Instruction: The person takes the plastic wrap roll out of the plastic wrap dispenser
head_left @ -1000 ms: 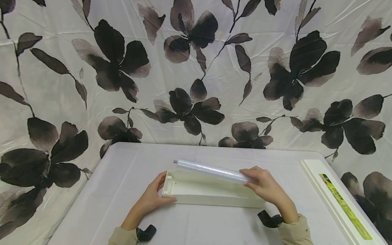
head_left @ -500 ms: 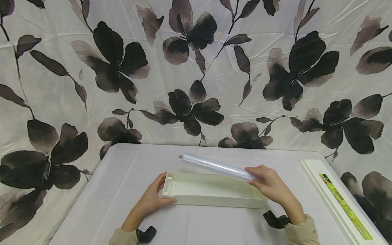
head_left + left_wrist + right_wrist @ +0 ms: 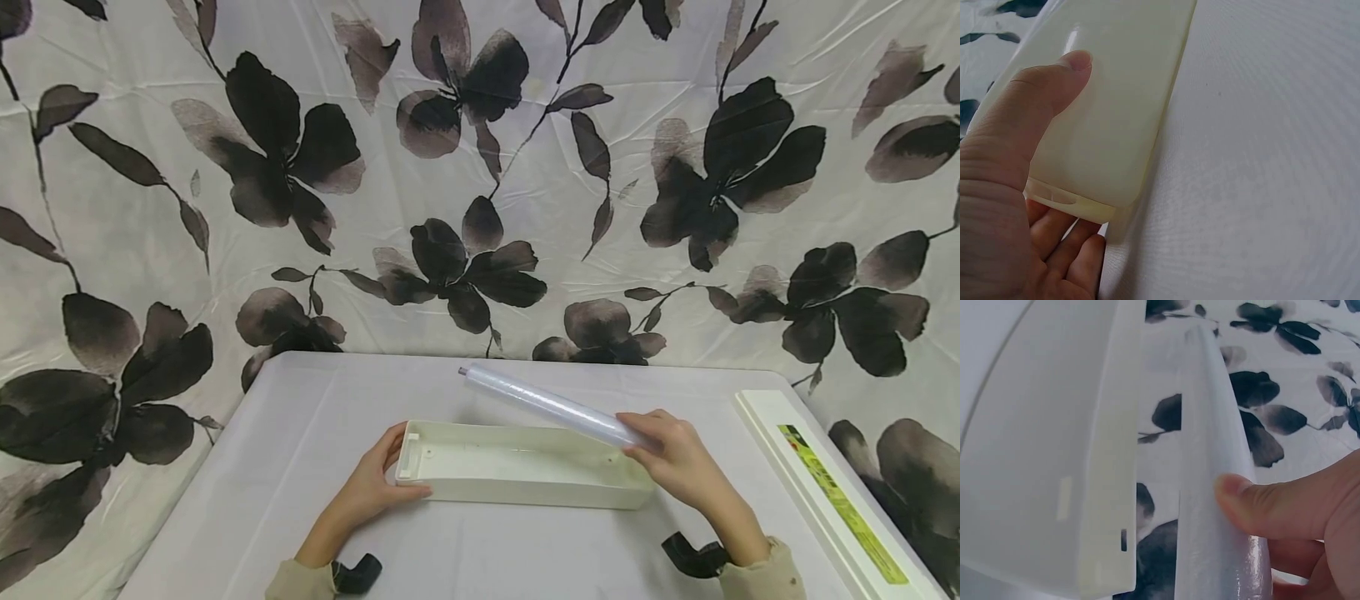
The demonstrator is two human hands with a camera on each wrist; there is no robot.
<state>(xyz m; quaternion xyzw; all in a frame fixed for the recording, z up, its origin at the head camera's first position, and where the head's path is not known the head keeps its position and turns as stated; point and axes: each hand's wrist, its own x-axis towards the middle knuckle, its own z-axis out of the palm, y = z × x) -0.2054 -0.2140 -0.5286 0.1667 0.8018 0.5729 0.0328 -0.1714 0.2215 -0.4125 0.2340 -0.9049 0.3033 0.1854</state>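
A long cream plastic box (image 3: 525,492), without a lid on it, stands on the table in the head view. My left hand (image 3: 372,475) grips its left end, the thumb (image 3: 1054,87) along the front wall and the other fingers round the end. My right hand (image 3: 678,458) holds a roll of clear plastic wrap (image 3: 551,404) near its right end. The roll slants above the box's back edge, its left end higher and farther away. In the right wrist view the wrap roll (image 3: 1213,450) is apart from the box (image 3: 1113,456), thumb pressed on its side.
A long white lid-like strip (image 3: 813,492) with a yellow-green label lies along the table's right side. White cloth covers the table (image 3: 322,408). Behind it hangs a white curtain (image 3: 585,183) with dark flowers. A black strap piece (image 3: 356,575) sits at each wrist.
My right hand has moved to the right with the wrap roll, whose left end has risen and swung away from the box. The left hand and the box have stayed in place.
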